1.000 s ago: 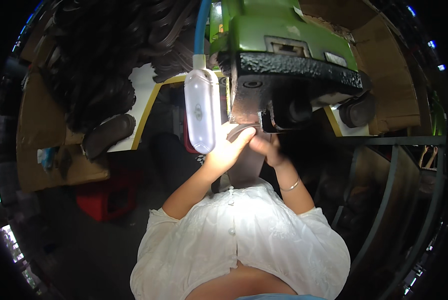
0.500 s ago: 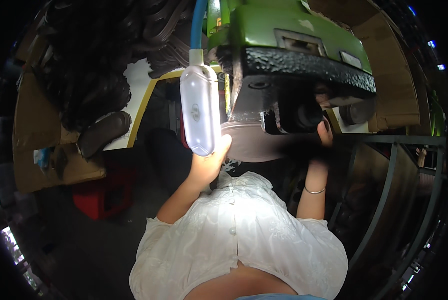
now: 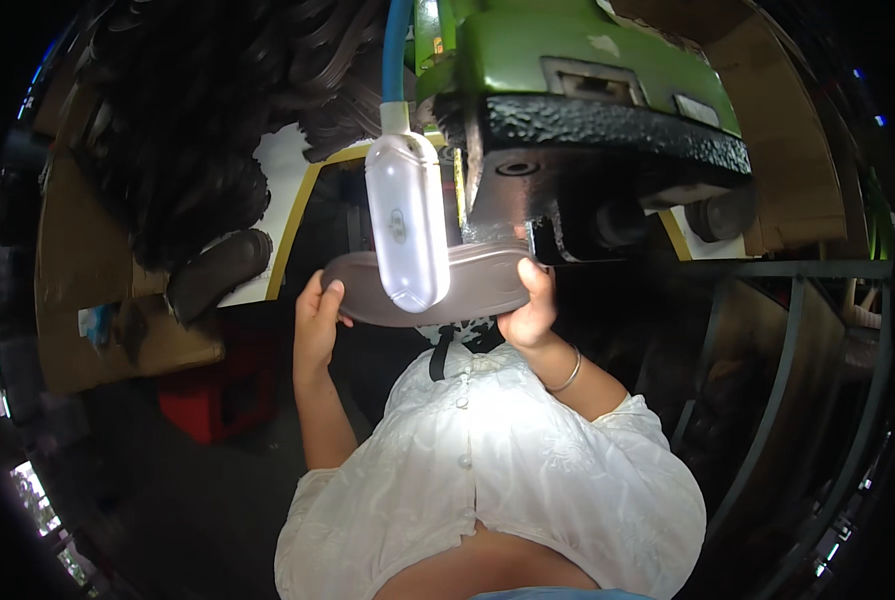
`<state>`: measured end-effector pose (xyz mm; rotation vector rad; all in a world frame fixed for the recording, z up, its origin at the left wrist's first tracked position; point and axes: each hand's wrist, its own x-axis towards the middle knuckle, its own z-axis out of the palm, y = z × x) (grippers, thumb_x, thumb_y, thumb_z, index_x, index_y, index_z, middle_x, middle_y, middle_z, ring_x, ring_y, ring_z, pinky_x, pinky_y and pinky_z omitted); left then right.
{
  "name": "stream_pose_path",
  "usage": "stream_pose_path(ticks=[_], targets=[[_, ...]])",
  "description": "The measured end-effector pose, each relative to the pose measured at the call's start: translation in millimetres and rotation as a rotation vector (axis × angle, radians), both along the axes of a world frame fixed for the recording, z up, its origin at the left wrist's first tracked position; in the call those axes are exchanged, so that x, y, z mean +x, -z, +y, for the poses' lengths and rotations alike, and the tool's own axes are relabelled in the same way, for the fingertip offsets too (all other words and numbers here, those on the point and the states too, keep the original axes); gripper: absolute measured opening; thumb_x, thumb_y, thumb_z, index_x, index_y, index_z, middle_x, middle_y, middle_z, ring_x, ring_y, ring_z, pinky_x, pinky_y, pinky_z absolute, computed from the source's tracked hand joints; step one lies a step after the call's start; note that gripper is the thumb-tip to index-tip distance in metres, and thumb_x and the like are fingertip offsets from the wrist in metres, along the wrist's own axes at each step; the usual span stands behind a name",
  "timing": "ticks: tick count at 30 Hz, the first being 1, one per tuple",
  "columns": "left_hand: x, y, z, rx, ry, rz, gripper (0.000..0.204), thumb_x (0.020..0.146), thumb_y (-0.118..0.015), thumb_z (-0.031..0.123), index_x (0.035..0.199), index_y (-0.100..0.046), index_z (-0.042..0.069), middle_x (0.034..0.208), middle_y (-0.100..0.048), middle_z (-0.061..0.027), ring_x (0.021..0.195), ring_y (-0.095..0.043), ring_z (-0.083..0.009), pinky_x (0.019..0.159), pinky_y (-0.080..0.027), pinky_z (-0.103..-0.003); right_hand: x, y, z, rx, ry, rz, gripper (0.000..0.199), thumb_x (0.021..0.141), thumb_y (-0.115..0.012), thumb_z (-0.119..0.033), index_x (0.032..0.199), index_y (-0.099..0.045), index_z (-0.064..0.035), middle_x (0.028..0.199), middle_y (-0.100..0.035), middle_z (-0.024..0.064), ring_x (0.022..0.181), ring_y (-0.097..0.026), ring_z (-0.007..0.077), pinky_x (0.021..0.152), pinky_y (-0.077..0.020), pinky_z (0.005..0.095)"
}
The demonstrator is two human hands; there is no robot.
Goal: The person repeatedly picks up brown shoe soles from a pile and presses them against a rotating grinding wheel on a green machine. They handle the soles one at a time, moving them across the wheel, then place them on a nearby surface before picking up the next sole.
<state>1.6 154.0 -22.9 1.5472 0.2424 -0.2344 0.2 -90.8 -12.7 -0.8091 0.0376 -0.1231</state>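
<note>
A brown shoe sole [image 3: 483, 285] lies level between my two hands, just under the front of a green and black machine [image 3: 628, 125]. My left hand [image 3: 318, 318] grips its left end, thumb on top. At its right end my right hand [image 3: 531, 308] is closed on it, thumb up along the edge. A lit white lamp [image 3: 409, 225] on a blue hose hangs in front and hides the sole's middle. A short black strip [image 3: 442, 358] shows below the sole, against my white shirt; what it is attached to I cannot make out.
Dark soles [image 3: 183, 130] are heaped at the far left, with one sole [image 3: 218, 273] lying apart by a cardboard box [image 3: 133, 345]. A red stool [image 3: 208, 400] stands below it. On the right are another box [image 3: 793, 150], a dark sole [image 3: 718, 218] and a metal rack [image 3: 768, 400].
The sole has come left, out from under the machine's dark roller. My left hand has shifted left to its end, and my right hand has moved left away from the roller.
</note>
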Motion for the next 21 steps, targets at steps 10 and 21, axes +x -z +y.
stream_pose_path(ticks=[10, 21], targets=[[-27, 61, -84, 0.260, 0.898, -0.031, 0.025, 0.073, -0.054, 0.011, 0.094, -0.057, -0.003, 0.081, -0.063, -0.0154, 0.063, -0.061, -0.0242, 0.062, -0.048, -0.034, 29, -54, -38, -0.596, -0.405, -0.093, 0.023, 0.074, -0.062, -0.006, 0.096, -0.057, 0.0006, 0.088, -0.058, 0.0025, 0.082, -0.053, 0.0103, 0.076, -0.0428, 0.0238], [13, -50, -128, 0.171, 0.384, -0.248, 0.021, 0.079, -0.062, 0.013, 0.095, -0.060, -0.001, 0.079, -0.063, -0.0070, 0.072, -0.057, -0.0123, 0.069, -0.046, -0.026, 17, -24, -157, -0.157, 0.244, -0.058, 0.032, 0.085, -0.050, -0.026, 0.098, -0.057, 0.0032, 0.093, -0.061, 0.0108, 0.084, -0.059, 0.0181, 0.076, -0.0456, 0.0297]])
